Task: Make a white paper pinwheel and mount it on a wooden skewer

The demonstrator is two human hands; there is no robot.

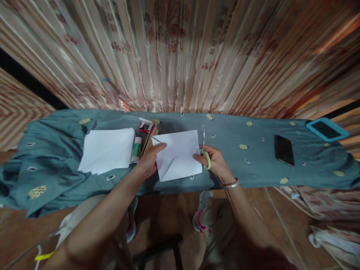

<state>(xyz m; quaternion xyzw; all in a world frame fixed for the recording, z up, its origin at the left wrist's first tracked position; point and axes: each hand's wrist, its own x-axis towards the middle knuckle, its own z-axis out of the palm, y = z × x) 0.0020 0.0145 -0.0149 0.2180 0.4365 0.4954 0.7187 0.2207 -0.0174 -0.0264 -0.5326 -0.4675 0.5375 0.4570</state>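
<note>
Paper over the table, left hand pinching its left edge, right hand gripping scissors plus the right edge, two slits done from the left corners, none visible at the right ones.

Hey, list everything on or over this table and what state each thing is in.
Sheet of paper: held by left hand and right hand, slit inward from its two left corners
Scissors: also in the right hand, blades pointing forward
Paper stack: flat, edges uneven
Red box: appears open
Glue stick: label showing, cap unclear
Sticks: loosely bunched
Phone: flat, screen dark
Blue-framed panel: face dark
Tablecloth: rumpled at left
</note>
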